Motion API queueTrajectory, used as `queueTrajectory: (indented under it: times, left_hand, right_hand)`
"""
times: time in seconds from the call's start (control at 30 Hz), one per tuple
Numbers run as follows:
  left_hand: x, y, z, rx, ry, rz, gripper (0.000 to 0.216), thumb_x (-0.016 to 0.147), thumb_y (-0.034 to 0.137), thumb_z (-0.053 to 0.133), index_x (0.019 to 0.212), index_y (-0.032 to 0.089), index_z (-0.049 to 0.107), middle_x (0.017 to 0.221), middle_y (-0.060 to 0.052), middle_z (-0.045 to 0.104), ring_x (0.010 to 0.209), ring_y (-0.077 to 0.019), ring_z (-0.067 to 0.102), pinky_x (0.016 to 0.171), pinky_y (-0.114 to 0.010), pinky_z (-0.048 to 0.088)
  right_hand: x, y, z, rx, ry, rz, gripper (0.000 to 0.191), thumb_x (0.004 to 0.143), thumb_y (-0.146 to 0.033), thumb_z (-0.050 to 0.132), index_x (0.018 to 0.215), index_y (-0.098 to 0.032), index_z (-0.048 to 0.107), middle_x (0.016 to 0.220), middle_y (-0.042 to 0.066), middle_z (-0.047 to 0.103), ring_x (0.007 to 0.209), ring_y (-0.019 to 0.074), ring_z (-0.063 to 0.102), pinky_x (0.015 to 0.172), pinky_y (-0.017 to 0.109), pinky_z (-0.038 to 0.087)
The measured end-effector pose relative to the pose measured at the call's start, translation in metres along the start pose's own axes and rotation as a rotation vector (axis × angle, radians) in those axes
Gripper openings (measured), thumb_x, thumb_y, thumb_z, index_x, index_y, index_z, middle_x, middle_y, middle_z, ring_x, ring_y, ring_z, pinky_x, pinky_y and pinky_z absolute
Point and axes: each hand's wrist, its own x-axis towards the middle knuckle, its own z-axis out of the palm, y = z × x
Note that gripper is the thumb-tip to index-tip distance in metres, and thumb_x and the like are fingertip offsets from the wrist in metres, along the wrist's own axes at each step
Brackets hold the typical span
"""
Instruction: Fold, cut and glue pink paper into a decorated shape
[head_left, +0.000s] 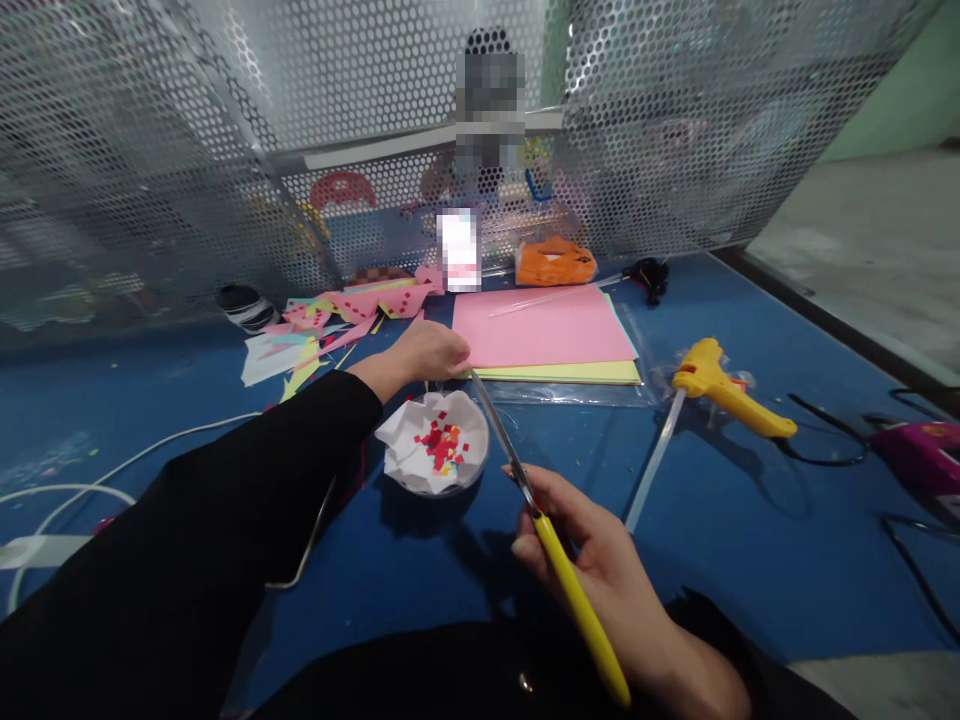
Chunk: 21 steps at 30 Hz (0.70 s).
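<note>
My right hand is closed on a pair of scissors with yellow handles. Their narrow blades point up and away, with the tips close to my left hand. That left hand is closed at the near left corner of a stack of coloured paper, pink on top and yellow below. What its fingers pinch, if anything, is hidden. Below it, a small bowl lined with white paper contains many tiny red, orange and yellow paper bits.
Cut paper scraps lie at the back left. To the right are a yellow glue gun with its cord and a clear glue stick. A lit phone and an orange packet stand against the perforated metal panel.
</note>
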Motion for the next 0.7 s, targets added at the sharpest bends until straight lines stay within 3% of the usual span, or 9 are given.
queueTrajectory:
  times: [0.37,0.53,0.7]
  left_hand:
    - [-0.001,-0.007,-0.001,-0.008,-0.002,0.025,0.03,0.094,0.034,0.053,0.073,0.021,0.07,0.074,-0.006,0.072,0.065,-0.0167,0.06,0.057,-0.03,0.03]
    - [-0.001,-0.008,0.005,-0.036,0.015,-0.018,0.029,0.093,0.025,0.05,0.086,0.021,0.077,0.082,-0.009,0.076,0.071,-0.0196,0.064,0.062,-0.031,0.035]
    - [-0.003,-0.011,0.011,-0.114,0.045,-0.059,0.031,0.092,0.027,0.049,0.1,0.025,0.079,0.096,-0.008,0.079,0.08,-0.0205,0.068,0.065,-0.03,0.039]
  right_hand:
    - [0.0,-0.001,0.001,-0.007,0.011,0.016,0.041,0.08,-0.045,0.073,0.113,-0.022,0.066,0.073,-0.003,0.05,0.065,0.012,0.044,0.06,0.026,0.041]
    - [-0.001,0.001,0.0,-0.027,0.01,0.021,0.042,0.081,-0.047,0.073,0.114,-0.022,0.066,0.073,-0.004,0.05,0.066,0.012,0.045,0.062,0.026,0.04]
    - [-0.001,0.003,0.0,-0.025,-0.002,0.012,0.041,0.082,-0.048,0.072,0.113,-0.023,0.066,0.073,-0.004,0.048,0.066,0.0119,0.043,0.061,0.026,0.039]
